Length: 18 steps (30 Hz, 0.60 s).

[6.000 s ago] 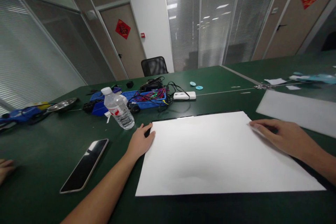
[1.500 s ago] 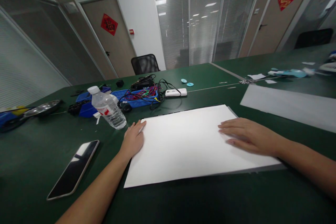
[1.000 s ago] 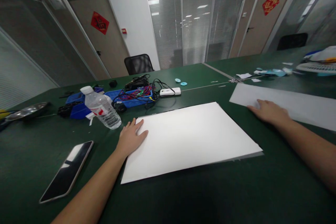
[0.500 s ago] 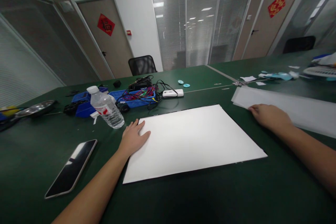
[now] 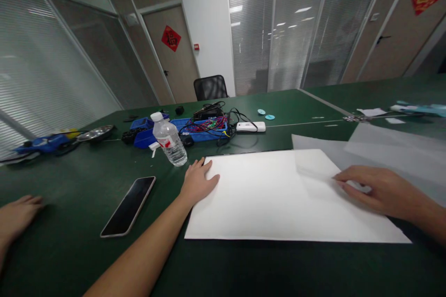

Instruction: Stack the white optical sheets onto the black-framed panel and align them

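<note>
A large white sheet with a thin dark border along its back edge (image 5: 251, 195) lies flat on the dark green table (image 5: 265, 269). My left hand (image 5: 199, 182) rests on its left edge, fingers spread. At the right, my right hand (image 5: 383, 190) pinches a thin translucent sheet of paper (image 5: 317, 143) between thumb and fingers. Part of this thin sheet overlaps the right side of the white one. More translucent paper (image 5: 404, 141) spreads out behind my right hand, and I cannot tell how many sheets there are.
A water bottle (image 5: 169, 141) stands behind my left hand, and a phone (image 5: 128, 206) lies left of my forearm. Farther back are a blue tray of wires (image 5: 205, 132), a white device (image 5: 251, 126) and small blue discs (image 5: 265, 114). Another person's hand (image 5: 21, 216) rests at the left.
My right hand has drawn thin paper leftward, over the right side of the white sheet. My left hand stays on that sheet. The view has turned rightward, and another person's hand now shows at the left.
</note>
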Each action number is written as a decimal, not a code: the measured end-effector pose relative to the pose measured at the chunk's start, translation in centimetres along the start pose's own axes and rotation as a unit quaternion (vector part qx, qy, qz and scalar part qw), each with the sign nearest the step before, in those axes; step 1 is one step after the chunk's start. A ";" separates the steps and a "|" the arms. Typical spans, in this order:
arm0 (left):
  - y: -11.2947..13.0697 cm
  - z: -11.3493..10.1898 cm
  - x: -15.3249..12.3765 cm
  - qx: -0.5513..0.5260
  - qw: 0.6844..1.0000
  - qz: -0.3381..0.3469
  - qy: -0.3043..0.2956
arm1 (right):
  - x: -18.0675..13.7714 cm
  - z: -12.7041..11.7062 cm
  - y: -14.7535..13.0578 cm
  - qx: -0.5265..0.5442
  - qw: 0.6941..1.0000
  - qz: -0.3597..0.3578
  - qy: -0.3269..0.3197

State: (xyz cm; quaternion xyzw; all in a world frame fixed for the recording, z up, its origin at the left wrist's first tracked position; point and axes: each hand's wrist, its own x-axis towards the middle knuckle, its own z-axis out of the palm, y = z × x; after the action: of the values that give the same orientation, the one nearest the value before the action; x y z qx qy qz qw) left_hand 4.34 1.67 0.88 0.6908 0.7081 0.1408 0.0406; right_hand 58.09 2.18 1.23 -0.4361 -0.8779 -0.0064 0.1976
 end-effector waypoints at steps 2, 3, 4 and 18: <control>0.0 0.1 0.0 -0.002 1.000 0.000 0.004 | 0.1 0.3 -2.1 0.021 0.996 -0.088 0.014; 0.0 0.1 0.0 -0.003 1.000 -0.001 0.008 | 0.3 0.3 -3.0 0.027 0.993 -0.117 0.023; -0.1 0.2 0.0 -0.003 1.000 -0.002 0.012 | 0.4 0.3 -3.7 0.030 0.990 -0.133 0.032; -0.1 0.5 0.1 0.020 1.000 0.006 0.010 | 0.1 1.2 5.4 -0.141 0.949 0.279 -0.034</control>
State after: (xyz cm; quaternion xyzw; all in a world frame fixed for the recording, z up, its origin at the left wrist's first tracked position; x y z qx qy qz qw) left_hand 4.32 1.85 0.43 0.6943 0.7069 0.1337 0.0188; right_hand 61.77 5.81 -0.73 -0.6873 -0.7173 -0.0602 0.0975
